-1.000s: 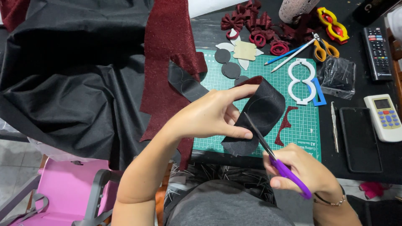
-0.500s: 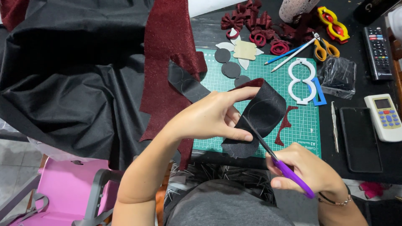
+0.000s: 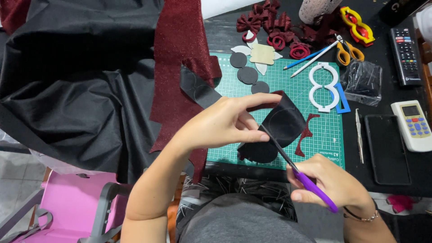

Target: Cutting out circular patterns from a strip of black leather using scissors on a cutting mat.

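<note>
Centre frame over the green mat (image 3: 315, 117): left hand (image 3: 225, 123) pinches the black sheet (image 3: 283, 123) up off the tabletop so the purple scissors (image 3: 297, 173), gripped in the right hand (image 3: 333, 184), can bite its edge.

Bare green cutting mat (image 3: 335, 130) lies open between the curled black fabric piece (image 3: 283, 123) and the white figure-eight plastic template (image 3: 323, 85), broken only by a thin dark-red glitter offcut (image 3: 306, 135) lying flat. Toward the far edge, the way is crowded: black fabric discs (image 3: 245, 74), cream leaf-shaped cutouts (image 3: 261, 55), dark-red bows and rings (image 3: 274, 27) and orange-handled scissors (image 3: 344, 51). To the right, a clear crumpled plastic bag (image 3: 362, 83), a black phone (image 3: 387, 148) and a white remote control (image 3: 416, 126) block the tabletop. To the left, draped black cloth (image 3: 76, 85) and a dark-red glitter sheet (image 3: 177, 67) cover everything.
</note>
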